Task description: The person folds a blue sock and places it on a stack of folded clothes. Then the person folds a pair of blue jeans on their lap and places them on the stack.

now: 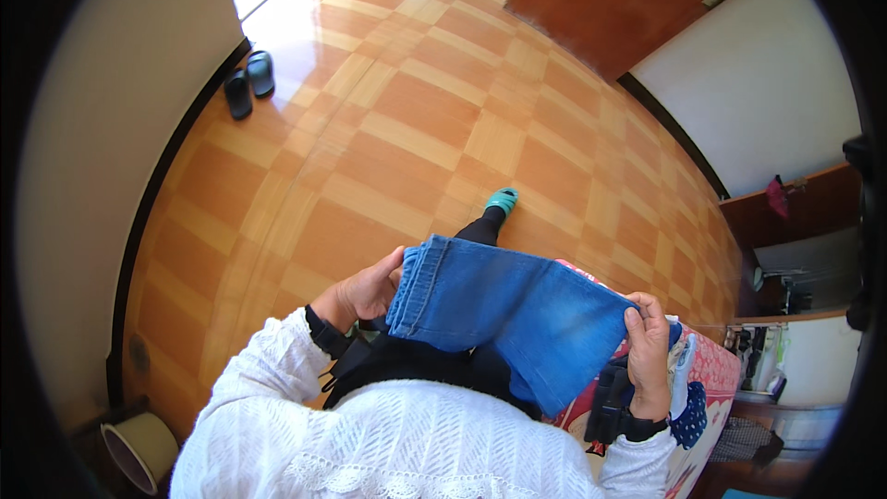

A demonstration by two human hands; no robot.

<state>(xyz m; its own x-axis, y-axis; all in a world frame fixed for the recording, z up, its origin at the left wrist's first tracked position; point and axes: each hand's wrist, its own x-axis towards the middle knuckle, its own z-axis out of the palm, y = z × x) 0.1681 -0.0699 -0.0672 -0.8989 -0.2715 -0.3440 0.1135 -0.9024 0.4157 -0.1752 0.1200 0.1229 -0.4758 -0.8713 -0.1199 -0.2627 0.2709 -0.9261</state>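
A folded pair of blue denim jeans (499,298) is stretched in the air between my hands, above my lap. At its left end, where the layered edges stack up, my left hand (367,291) grips the cloth with the fingers mostly behind it. My right hand (648,339) pinches the upper right corner between thumb and fingers. A lower part of the denim hangs down near the right side of my lap. Close to my right wrist, other folded clothes (682,367) lie on a red and white patterned cover (717,360), partly hidden by my arm.
Black slippers (238,93) stand by the left wall. A bucket (142,450) is at the lower left. Ahead is a brown door (637,0) with a handle. Shelves with items (762,360) are at the right. My foot in a green slipper (504,201) rests on the tiled floor.
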